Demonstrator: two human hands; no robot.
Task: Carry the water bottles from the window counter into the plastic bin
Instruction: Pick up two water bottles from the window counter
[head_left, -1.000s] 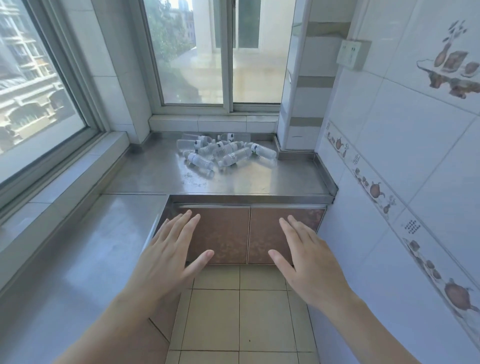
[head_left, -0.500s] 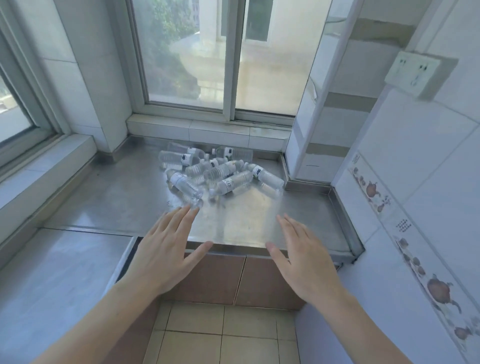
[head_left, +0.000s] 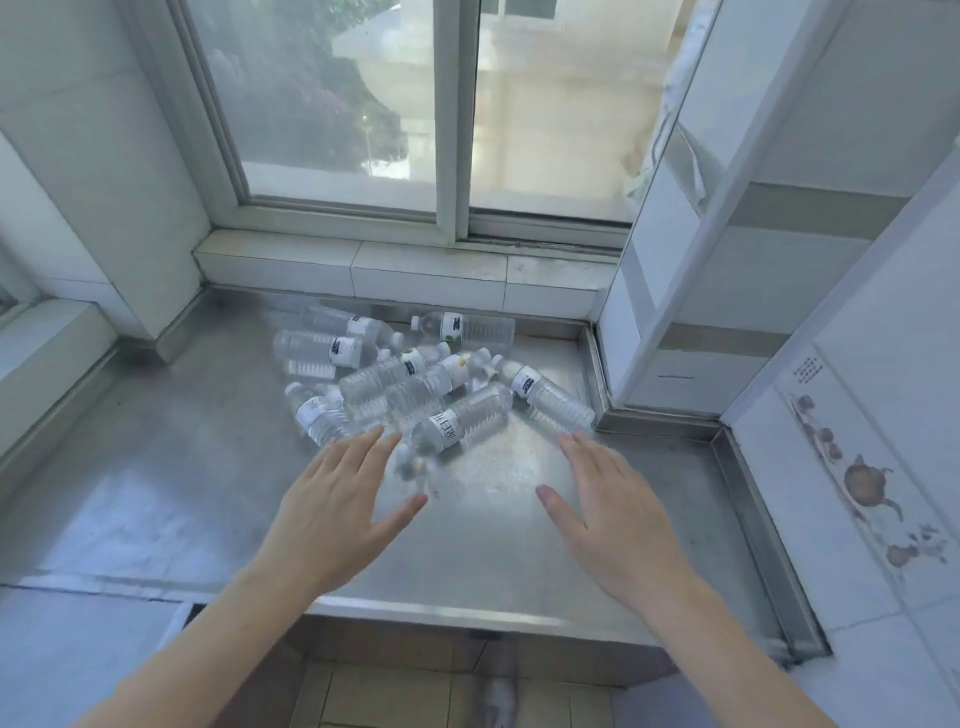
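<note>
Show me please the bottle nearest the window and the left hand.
bottle nearest the window (head_left: 470, 329): head view, on its clear ribbed body.
left hand (head_left: 332, 512): head view, on the back of the hand.

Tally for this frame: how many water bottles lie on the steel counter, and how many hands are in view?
Water bottles, lying in a heap on the counter: 8
Hands, left hand and right hand, both empty: 2
Total: 10
</note>
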